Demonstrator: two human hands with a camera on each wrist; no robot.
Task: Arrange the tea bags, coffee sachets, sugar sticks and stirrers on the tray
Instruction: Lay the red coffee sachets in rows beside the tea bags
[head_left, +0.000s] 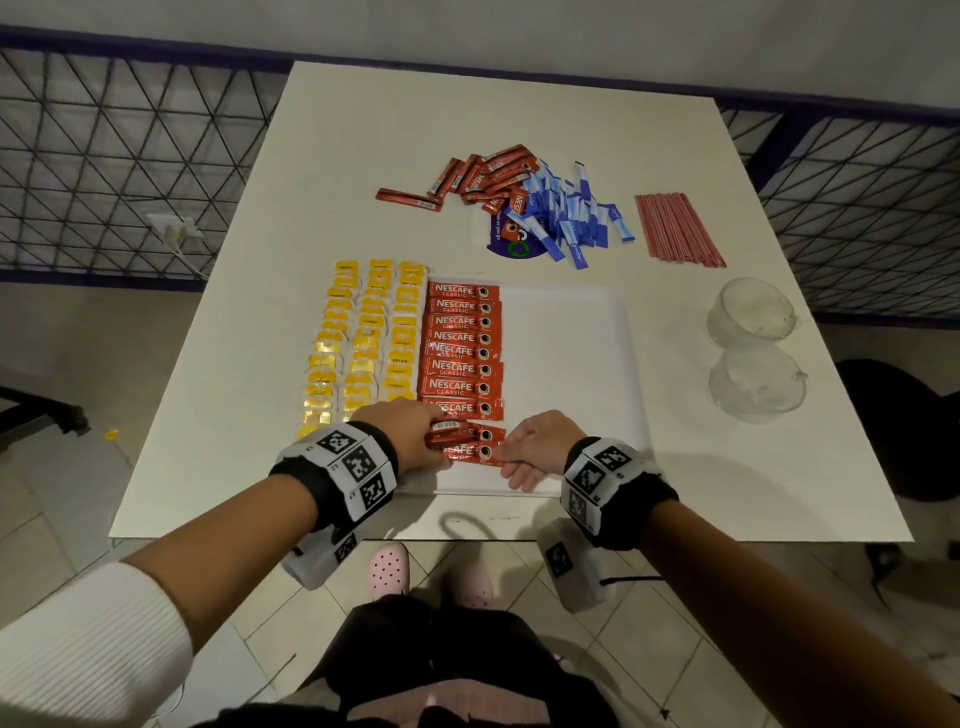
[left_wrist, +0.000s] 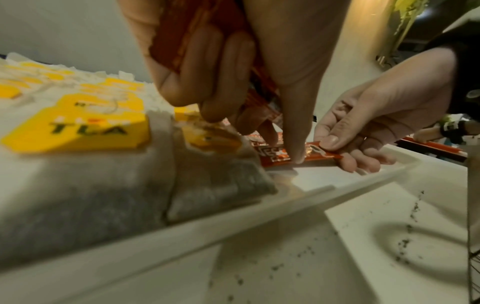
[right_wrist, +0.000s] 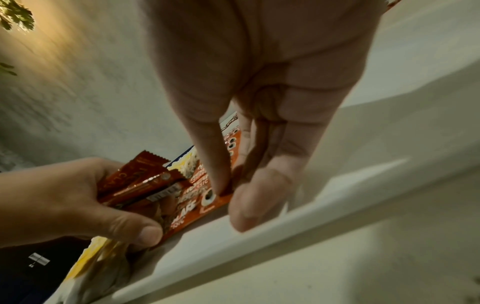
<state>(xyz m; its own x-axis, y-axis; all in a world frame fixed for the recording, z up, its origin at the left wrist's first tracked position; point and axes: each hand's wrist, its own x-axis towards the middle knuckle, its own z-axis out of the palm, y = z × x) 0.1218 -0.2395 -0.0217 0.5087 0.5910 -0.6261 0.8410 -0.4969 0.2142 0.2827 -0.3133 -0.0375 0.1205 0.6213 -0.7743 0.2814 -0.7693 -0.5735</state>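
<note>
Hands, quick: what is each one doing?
Left hand: grips a few spare red coffee sachets.
Right hand: pinches the nearest red coffee sachet on the white tray.

Both wrists wore black bands (head_left: 332, 470) carrying white blocks printed with square black-and-white codes, and a pale grey housing (head_left: 322, 558) hung beneath each. The left arm showed a white ribbed sleeve (head_left: 88, 649) pushed up. Down below were pink perforated clogs (head_left: 388, 570) and dark clothing (head_left: 441, 660) with a pinkish hem.
</note>
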